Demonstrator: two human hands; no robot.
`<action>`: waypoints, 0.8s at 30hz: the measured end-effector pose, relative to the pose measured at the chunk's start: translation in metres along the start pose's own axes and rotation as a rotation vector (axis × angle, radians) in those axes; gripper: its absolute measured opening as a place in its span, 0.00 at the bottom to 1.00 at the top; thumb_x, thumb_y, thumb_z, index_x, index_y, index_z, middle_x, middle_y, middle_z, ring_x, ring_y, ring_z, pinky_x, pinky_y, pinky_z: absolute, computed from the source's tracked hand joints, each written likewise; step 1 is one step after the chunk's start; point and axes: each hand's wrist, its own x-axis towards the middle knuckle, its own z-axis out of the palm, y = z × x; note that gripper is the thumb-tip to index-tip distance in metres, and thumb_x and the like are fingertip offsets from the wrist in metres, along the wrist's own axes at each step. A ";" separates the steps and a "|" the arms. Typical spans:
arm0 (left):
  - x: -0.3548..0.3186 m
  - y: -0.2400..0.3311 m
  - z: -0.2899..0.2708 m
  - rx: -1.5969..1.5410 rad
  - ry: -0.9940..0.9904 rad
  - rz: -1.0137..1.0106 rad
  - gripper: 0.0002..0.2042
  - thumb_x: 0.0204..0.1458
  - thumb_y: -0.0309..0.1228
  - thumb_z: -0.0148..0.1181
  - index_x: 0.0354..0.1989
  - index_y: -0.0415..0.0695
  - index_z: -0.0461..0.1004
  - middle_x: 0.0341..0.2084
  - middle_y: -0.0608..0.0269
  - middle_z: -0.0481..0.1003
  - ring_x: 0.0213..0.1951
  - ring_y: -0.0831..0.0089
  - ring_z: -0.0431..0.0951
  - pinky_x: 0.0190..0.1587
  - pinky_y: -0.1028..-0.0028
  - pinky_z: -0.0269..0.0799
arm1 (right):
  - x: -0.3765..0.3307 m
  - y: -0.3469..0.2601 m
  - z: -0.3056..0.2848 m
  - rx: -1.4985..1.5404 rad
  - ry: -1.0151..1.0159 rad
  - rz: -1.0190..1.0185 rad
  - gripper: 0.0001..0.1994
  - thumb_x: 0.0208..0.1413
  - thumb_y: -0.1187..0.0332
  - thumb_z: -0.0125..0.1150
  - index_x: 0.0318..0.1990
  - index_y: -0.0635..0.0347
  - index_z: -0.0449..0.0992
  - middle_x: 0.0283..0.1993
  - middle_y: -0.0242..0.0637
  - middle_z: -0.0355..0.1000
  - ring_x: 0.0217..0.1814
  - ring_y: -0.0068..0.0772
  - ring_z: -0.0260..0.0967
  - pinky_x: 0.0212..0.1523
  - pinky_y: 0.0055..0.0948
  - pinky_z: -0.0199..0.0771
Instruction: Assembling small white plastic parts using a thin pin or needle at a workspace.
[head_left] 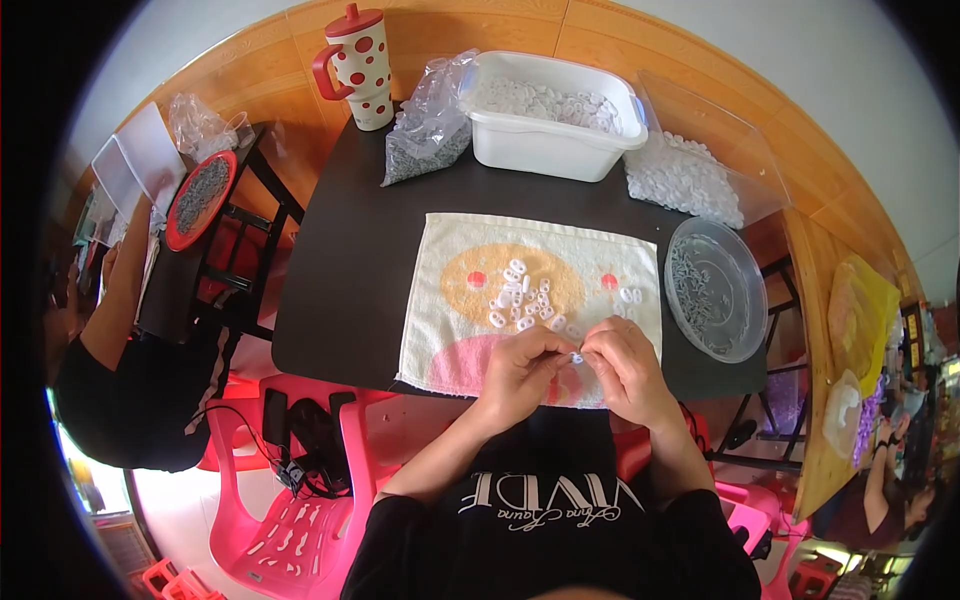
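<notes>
My left hand and my right hand meet over the near edge of a cream towel. Between their fingertips is a small white plastic piece, partly covered by the fingers. Both hands are closed in a pinch. Just beyond them, a loose heap of small white oval plastic pieces with holes lies on the towel. A few more white pieces sit apart at the right, beyond my right hand.
Along the table's far side stand a dotted tumbler, a bag of grey bits, a white tub and a bag of white pieces. A clear round tray holds small grey parts. Another person's arm is at left.
</notes>
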 end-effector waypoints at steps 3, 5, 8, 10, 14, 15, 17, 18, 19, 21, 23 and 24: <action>-0.001 -0.002 0.000 -0.003 0.012 -0.004 0.07 0.54 0.12 0.52 0.36 0.35 0.74 0.30 0.65 0.71 0.26 0.83 0.71 0.28 0.83 0.66 | 0.000 0.000 0.001 -0.012 -0.008 -0.008 0.05 0.49 0.81 0.55 0.32 0.64 0.69 0.31 0.43 0.68 0.32 0.46 0.64 0.36 0.37 0.64; -0.001 -0.002 0.000 0.007 0.020 -0.031 0.07 0.54 0.12 0.52 0.36 0.35 0.74 0.30 0.66 0.71 0.26 0.84 0.70 0.27 0.84 0.65 | 0.000 -0.002 0.004 0.008 -0.008 0.023 0.04 0.49 0.81 0.55 0.32 0.64 0.68 0.30 0.43 0.67 0.32 0.47 0.64 0.36 0.37 0.64; -0.002 -0.002 -0.001 0.020 0.028 -0.032 0.07 0.53 0.12 0.52 0.35 0.36 0.74 0.29 0.67 0.71 0.26 0.85 0.69 0.27 0.84 0.64 | -0.003 0.000 0.010 0.039 0.004 0.050 0.05 0.50 0.80 0.54 0.32 0.60 0.66 0.29 0.39 0.65 0.32 0.44 0.64 0.35 0.37 0.61; -0.002 -0.001 0.000 0.017 0.042 -0.017 0.07 0.53 0.12 0.52 0.34 0.36 0.74 0.28 0.68 0.71 0.25 0.85 0.69 0.27 0.84 0.64 | -0.004 -0.001 0.014 0.086 0.018 0.069 0.05 0.50 0.80 0.54 0.32 0.61 0.66 0.29 0.40 0.65 0.32 0.45 0.64 0.34 0.38 0.61; -0.003 0.004 0.001 -0.004 0.062 -0.039 0.07 0.52 0.12 0.51 0.34 0.37 0.73 0.27 0.68 0.71 0.25 0.85 0.67 0.27 0.84 0.63 | -0.005 -0.001 0.019 0.173 0.064 0.085 0.04 0.52 0.81 0.54 0.32 0.63 0.66 0.29 0.41 0.65 0.31 0.47 0.63 0.31 0.38 0.62; -0.003 0.004 0.001 -0.005 0.062 -0.038 0.07 0.52 0.12 0.51 0.34 0.37 0.73 0.27 0.68 0.71 0.25 0.85 0.67 0.27 0.84 0.63 | -0.005 -0.001 0.019 0.172 0.064 0.084 0.04 0.52 0.81 0.54 0.32 0.63 0.66 0.29 0.41 0.65 0.31 0.47 0.63 0.31 0.38 0.62; -0.002 0.002 -0.001 0.100 0.041 0.023 0.07 0.52 0.12 0.51 0.33 0.37 0.73 0.27 0.68 0.71 0.27 0.85 0.69 0.27 0.83 0.64 | -0.006 -0.002 0.019 0.144 0.054 0.078 0.04 0.51 0.82 0.53 0.31 0.64 0.66 0.29 0.42 0.64 0.31 0.47 0.63 0.31 0.38 0.62; -0.003 0.001 -0.002 0.099 0.041 0.025 0.07 0.52 0.12 0.51 0.33 0.37 0.73 0.27 0.68 0.71 0.27 0.85 0.69 0.27 0.83 0.64 | -0.005 -0.002 0.018 0.143 0.054 0.077 0.04 0.51 0.82 0.53 0.31 0.64 0.66 0.29 0.42 0.64 0.31 0.47 0.63 0.31 0.38 0.62; -0.003 0.000 -0.002 0.085 0.038 -0.013 0.07 0.53 0.12 0.52 0.34 0.36 0.73 0.28 0.68 0.72 0.28 0.85 0.70 0.29 0.83 0.65 | -0.005 -0.002 0.016 0.133 0.034 0.073 0.04 0.51 0.82 0.54 0.33 0.64 0.67 0.30 0.43 0.65 0.32 0.47 0.64 0.32 0.38 0.64; -0.004 -0.001 0.000 0.072 0.032 -0.049 0.06 0.54 0.13 0.52 0.35 0.36 0.73 0.29 0.68 0.72 0.29 0.84 0.72 0.31 0.83 0.67 | -0.005 0.001 0.010 0.122 0.016 0.070 0.05 0.50 0.82 0.55 0.34 0.65 0.69 0.30 0.43 0.65 0.32 0.48 0.65 0.33 0.37 0.65; -0.003 -0.002 0.006 -0.278 0.226 0.010 0.08 0.56 0.15 0.52 0.42 0.35 0.74 0.32 0.67 0.73 0.33 0.82 0.73 0.35 0.82 0.70 | -0.003 0.006 0.000 0.288 0.105 0.276 0.07 0.49 0.81 0.56 0.37 0.67 0.72 0.32 0.43 0.67 0.31 0.42 0.67 0.32 0.32 0.68; -0.002 -0.004 0.005 -0.278 0.225 0.012 0.08 0.56 0.15 0.52 0.42 0.35 0.74 0.32 0.67 0.73 0.33 0.82 0.73 0.35 0.82 0.70 | 0.003 0.010 -0.002 0.286 0.107 0.275 0.07 0.49 0.81 0.56 0.37 0.67 0.72 0.32 0.43 0.67 0.31 0.42 0.67 0.32 0.32 0.68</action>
